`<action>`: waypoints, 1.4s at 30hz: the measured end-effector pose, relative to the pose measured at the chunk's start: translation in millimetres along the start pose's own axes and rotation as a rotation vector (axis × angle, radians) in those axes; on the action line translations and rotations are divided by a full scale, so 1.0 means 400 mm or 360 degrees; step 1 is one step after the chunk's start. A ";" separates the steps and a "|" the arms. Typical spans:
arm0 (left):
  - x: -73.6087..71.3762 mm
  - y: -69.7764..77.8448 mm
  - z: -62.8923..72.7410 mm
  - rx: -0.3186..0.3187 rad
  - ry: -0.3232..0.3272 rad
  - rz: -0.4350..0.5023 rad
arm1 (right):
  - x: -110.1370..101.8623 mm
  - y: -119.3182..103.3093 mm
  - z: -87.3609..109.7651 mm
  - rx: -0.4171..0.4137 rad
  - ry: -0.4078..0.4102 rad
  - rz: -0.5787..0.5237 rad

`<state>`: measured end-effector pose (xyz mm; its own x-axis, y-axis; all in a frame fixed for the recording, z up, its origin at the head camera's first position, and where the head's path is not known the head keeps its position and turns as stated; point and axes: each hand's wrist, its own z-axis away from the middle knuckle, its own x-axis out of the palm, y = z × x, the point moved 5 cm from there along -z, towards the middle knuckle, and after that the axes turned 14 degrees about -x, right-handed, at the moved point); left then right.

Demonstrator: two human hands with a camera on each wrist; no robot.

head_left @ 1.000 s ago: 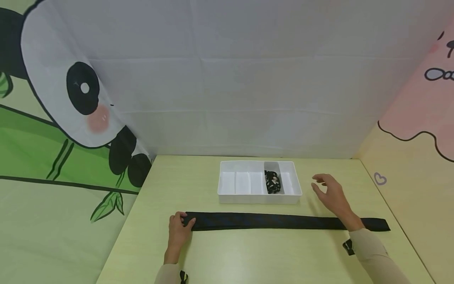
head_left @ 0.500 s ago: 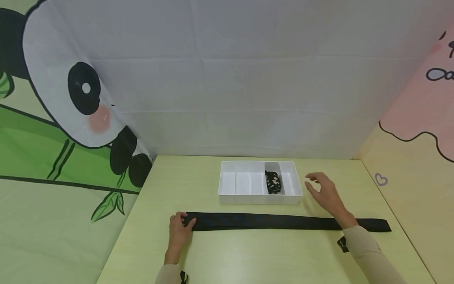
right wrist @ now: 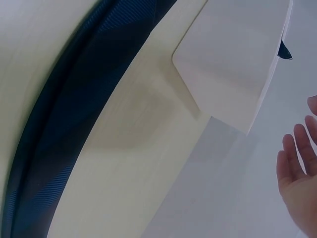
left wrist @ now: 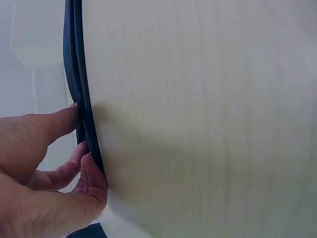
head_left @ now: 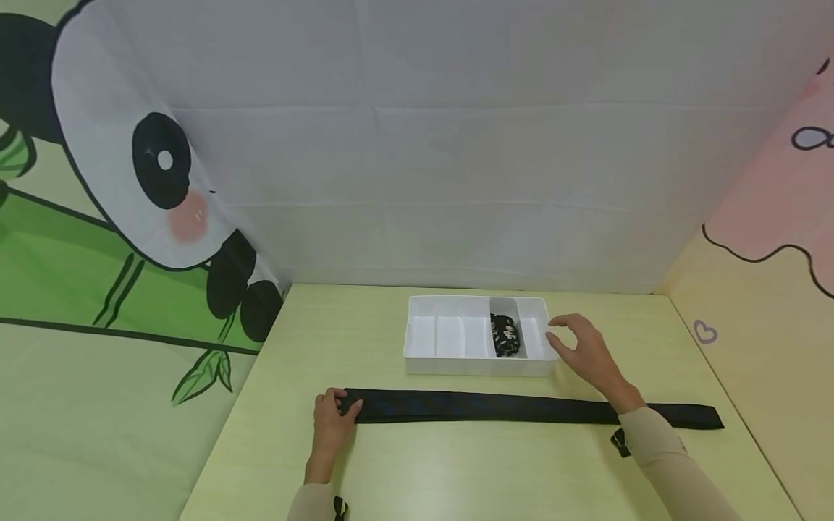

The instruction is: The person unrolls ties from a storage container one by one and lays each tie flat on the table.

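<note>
A long dark blue necktie (head_left: 469,407) lies folded lengthwise across the table, with faint ribbed stripes in the right wrist view. At its left end my left hand (head_left: 332,427) pinches the cloth between thumb and fingers. In the left wrist view that hand's thumb and fingertips meet the layered edge of the necktie (left wrist: 79,64). My right hand (head_left: 586,358) hovers at the right end of a white tray (head_left: 449,367), fingers loosely curved and holding nothing. Its forearm crosses over the necktie's right part, hiding a stretch of it.
The divided tray stands behind the necktie. One of its compartments holds a rolled black cloth (head_left: 504,336) with a pale pattern. White, green and pink printed drapes hang around the pale wooden table (head_left: 456,470).
My right hand has moved left, from beyond the tray to its right end. The left hand stays at the necktie's end. The head view has shifted slightly.
</note>
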<state>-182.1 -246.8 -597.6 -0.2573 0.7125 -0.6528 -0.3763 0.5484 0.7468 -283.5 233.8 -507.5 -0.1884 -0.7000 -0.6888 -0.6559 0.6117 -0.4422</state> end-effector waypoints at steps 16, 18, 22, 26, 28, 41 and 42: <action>0.003 -0.004 -0.006 0.0007 0.0004 0.0015 | 0.047 -0.010 -0.037 -0.0113 -0.0028 -0.0065; 0.002 -0.003 -0.006 0.0007 0.0004 0.0019 | 0.053 -0.012 -0.042 -0.0123 -0.0036 -0.0062; 0.000 -0.001 -0.003 0.0009 0.0006 0.0020 | 0.063 -0.014 -0.050 -0.0144 -0.0041 -0.0062; 0.001 -0.001 -0.002 0.0015 0.0014 0.0008 | 0.073 -0.019 -0.060 -0.0174 -0.0036 -0.0066; 0.001 -0.001 -0.001 0.0022 0.0021 0.0004 | 0.078 -0.021 -0.067 -0.0202 -0.0027 -0.0077; 0.002 -0.005 0.000 0.0016 0.0022 0.0011 | 0.121 -0.033 -0.093 -0.0237 -0.0037 -0.0216; 0.001 -0.006 0.001 0.0013 0.0023 0.0011 | 0.124 -0.033 -0.094 -0.0243 -0.0038 -0.0227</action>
<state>-181.1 -247.6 -599.5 -0.2728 0.7098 -0.6495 -0.3671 0.5472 0.7522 -311.7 177.0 -514.2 -0.0697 -0.7653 -0.6398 -0.7781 0.4431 -0.4452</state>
